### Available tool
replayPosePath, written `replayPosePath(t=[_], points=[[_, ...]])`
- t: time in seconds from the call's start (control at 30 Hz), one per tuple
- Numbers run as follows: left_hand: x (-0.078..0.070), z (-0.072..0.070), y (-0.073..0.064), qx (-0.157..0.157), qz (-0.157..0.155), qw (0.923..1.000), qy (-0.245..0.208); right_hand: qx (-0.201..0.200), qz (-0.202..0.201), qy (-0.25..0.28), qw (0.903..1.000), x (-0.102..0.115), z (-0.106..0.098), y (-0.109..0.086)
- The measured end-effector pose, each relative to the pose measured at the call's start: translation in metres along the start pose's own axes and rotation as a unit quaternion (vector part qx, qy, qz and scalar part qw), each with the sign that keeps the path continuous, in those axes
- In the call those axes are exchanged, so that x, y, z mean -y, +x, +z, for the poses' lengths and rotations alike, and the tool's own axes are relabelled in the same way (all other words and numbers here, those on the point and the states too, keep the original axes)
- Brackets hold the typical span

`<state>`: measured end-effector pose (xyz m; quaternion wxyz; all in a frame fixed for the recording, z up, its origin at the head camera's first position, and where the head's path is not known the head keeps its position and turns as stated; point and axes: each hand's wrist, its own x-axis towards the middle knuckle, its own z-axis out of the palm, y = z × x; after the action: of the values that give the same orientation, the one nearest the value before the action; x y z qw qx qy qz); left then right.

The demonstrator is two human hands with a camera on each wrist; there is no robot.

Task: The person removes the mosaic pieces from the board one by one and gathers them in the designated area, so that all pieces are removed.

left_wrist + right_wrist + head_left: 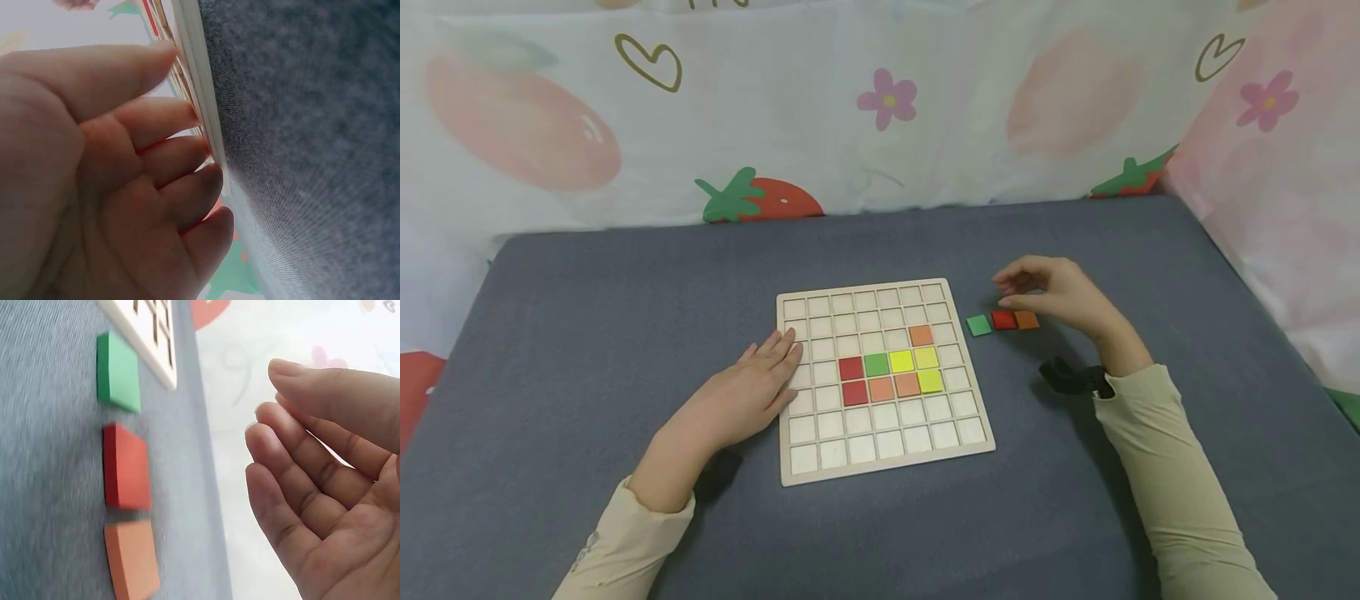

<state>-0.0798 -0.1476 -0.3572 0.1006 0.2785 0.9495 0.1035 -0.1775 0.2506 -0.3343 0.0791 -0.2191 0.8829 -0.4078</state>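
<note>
A wooden grid board [820, 469] lies on the table, with several red, green, yellow and orange square tiles in its middle cells. My left hand [748, 387] rests with fingers spread on the board's left edge; in the left wrist view its fingertips touch the wooden rim [203, 81]. To the right of the board, my right hand [1056, 292] hovers with loosely bent fingers, holding nothing. Under and beside it lie a green tile [978, 325], a red tile [1003, 320] and an orange tile [1027, 320] in a row. The right wrist view shows the green tile [119, 374] nearest the board.
A dark grey cloth [625, 333] covers the table. Behind it hangs a white curtain [955, 125] printed with fruit, flowers and hearts. A black strap [1071, 379] hangs at my right wrist.
</note>
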Motion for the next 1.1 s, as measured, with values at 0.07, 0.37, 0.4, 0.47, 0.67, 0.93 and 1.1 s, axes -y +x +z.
replayPosePath(t=[0.07, 0.37, 0.4, 0.47, 0.67, 0.93, 1.1], points=[[0.000, 0.000, 0.000, -0.001, 0.001, 1.0000, 0.001, 0.003, 0.001, 0.004, 1.0000, 0.002, 0.003, 0.002], [0.000, 0.000, 0.001, 0.003, 0.000, 1.0000, 0.002, 0.026, -0.003, 0.026, 0.9993, 0.014, 0.017, 0.013], [0.000, 0.000, 0.001, 0.003, 0.000, 1.0000, 0.002, 0.030, -0.005, 0.027, 0.9992, 0.015, 0.019, 0.014], [-0.001, 0.000, 0.001, 0.002, 0.000, 1.0000, 0.003, 0.037, -0.007, 0.026, 0.9990, 0.016, 0.022, 0.017], [-0.001, 0.000, 0.000, 0.000, -0.001, 1.0000, 0.006, 0.048, -0.007, 0.043, 0.9979, 0.023, 0.031, 0.021], [0.000, 0.000, 0.001, 0.005, -0.005, 1.0000, 0.001, 0.067, -0.019, 0.049, 0.9963, 0.024, 0.046, 0.022], [0.001, 0.000, 0.001, 0.005, -0.004, 1.0000, 0.003, 0.071, -0.029, 0.055, 0.9955, 0.022, 0.054, 0.026]])
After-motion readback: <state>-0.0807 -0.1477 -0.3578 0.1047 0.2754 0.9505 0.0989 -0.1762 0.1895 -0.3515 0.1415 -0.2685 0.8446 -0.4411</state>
